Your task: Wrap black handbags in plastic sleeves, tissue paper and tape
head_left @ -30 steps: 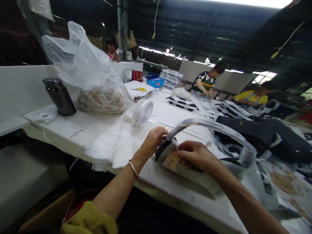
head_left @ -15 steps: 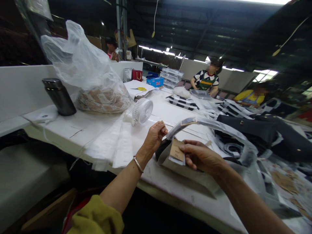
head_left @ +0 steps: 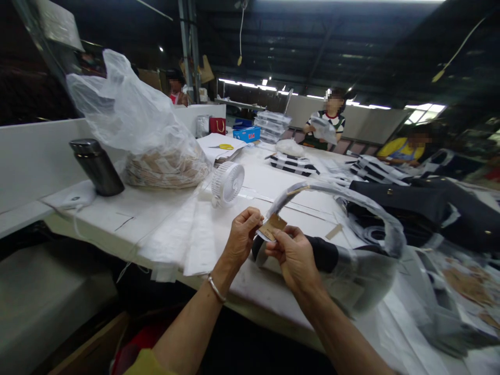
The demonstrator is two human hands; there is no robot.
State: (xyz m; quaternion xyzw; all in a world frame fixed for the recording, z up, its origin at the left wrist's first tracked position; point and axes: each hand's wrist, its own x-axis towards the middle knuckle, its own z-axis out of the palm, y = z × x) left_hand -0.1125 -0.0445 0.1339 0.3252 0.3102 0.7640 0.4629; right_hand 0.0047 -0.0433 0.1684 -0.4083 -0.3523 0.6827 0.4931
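A brown paper tag (head_left: 272,227) with a white layer under it is pinched between the thumb and fingers of my right hand (head_left: 292,255). My left hand (head_left: 244,232) is closed in a pinch at the tag's left edge; what it grips is too small to make out. Below and to the right of both hands lies a grey and black handbag (head_left: 351,271). Its arched handle (head_left: 339,192), wrapped in clear plastic, rises behind my right hand.
Left on the table (head_left: 250,289) are a white fan (head_left: 227,183), a dark thermos (head_left: 96,166) and a plastic bag of brown tags (head_left: 167,164). Yellow scissors (head_left: 225,147) lie farther back. Black bags (head_left: 394,203) are at right. A person (head_left: 326,122) stands across the table.
My right hand has moved left with the tag, closer to my left hand, and the tag is now tilted. The person across the table has lifted a plastic-wrapped item.
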